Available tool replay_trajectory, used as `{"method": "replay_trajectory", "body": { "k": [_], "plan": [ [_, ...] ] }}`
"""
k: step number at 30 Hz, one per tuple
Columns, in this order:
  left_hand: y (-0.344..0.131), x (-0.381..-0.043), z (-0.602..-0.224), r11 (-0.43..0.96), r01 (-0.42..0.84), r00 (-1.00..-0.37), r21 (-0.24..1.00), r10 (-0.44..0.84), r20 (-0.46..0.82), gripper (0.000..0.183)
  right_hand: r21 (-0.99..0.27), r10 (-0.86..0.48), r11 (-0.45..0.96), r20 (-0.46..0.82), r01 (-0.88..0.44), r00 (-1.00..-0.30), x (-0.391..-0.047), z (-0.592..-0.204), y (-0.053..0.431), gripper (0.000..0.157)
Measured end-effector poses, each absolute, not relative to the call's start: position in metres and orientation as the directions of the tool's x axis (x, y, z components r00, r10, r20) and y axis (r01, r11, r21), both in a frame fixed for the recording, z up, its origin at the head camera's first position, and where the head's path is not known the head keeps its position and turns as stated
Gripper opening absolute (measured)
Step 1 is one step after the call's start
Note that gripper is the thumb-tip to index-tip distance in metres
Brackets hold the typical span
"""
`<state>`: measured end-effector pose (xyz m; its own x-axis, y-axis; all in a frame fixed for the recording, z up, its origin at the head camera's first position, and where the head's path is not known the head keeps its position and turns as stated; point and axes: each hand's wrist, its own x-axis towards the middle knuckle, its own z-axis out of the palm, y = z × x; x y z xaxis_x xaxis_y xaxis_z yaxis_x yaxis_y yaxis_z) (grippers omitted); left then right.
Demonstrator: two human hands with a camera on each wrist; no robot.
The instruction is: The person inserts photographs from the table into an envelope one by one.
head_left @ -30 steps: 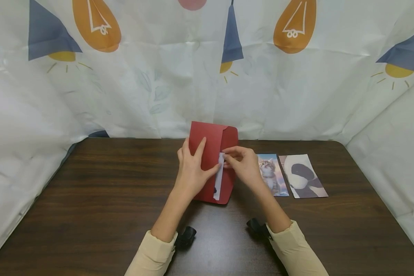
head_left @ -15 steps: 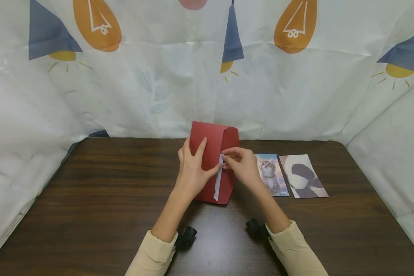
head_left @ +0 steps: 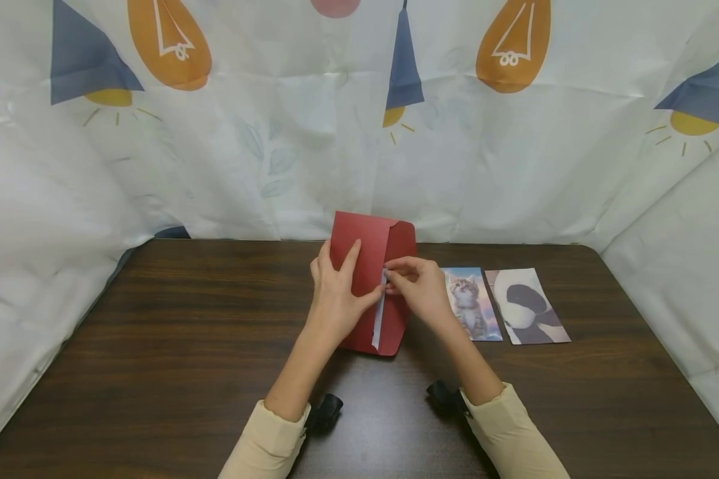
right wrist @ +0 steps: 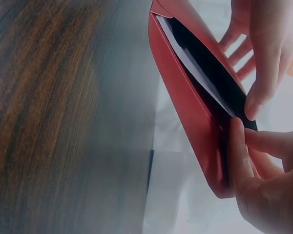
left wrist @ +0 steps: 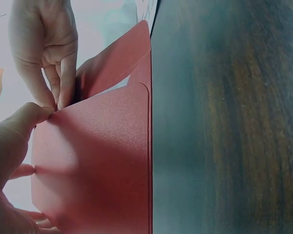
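Note:
A red envelope (head_left: pixel 365 229) stands tilted at the middle of the table, its flap folded out to the right. My left hand (head_left: pixel 333 303) grips it, fingers spread over the front panel and thumb at the mouth. From the mouth shows the thin whitish edge of a card (head_left: pixel 378 322); the right wrist view has the card (right wrist: pixel 198 70) inside, between the envelope's walls. My right hand (head_left: pixel 422 289) pinches the card's far end at the opening, thumb and fingertips close together. In the left wrist view the front panel of the envelope (left wrist: pixel 100 156) hides most of the card.
Right of the envelope lie a kitten picture card (head_left: pixel 469 306) and a black-and-white animal picture card (head_left: pixel 527 306), side by side. The dark wooden table (head_left: pixel 174 346) ends at a white printed curtain (head_left: pixel 228 153) behind. A black wrist camera (head_left: pixel 323 412) sits at each cuff.
The card has slid deeper into the envelope, so its whitish strip has narrowed. My right fingertips have shifted slightly left with it; the left hand keeps its hold.

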<state>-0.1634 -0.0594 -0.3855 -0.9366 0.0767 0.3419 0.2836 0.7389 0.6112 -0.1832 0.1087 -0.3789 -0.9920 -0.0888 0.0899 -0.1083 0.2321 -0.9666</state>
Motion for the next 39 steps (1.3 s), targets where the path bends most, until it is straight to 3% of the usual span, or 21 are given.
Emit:
{"method": "replay_trajectory", "body": {
  "k": [23, 39],
  "plan": [
    [-0.059, -0.162, -0.383, 0.732, 0.240, -0.951, 0.638, 0.046, 0.305, 0.084, -0.952, -0.116, 0.285, 0.079, -0.109, -0.990, -0.183, -0.378, 0.109, 0.020],
    [-0.062, -0.164, -0.383, 0.747, 0.218, -0.959, 0.628, 0.043, 0.281, 0.084, -0.960, -0.076, 0.243, 0.122, -0.137, -0.990, -0.185, -0.377, 0.119, 0.021]
  ]
}}
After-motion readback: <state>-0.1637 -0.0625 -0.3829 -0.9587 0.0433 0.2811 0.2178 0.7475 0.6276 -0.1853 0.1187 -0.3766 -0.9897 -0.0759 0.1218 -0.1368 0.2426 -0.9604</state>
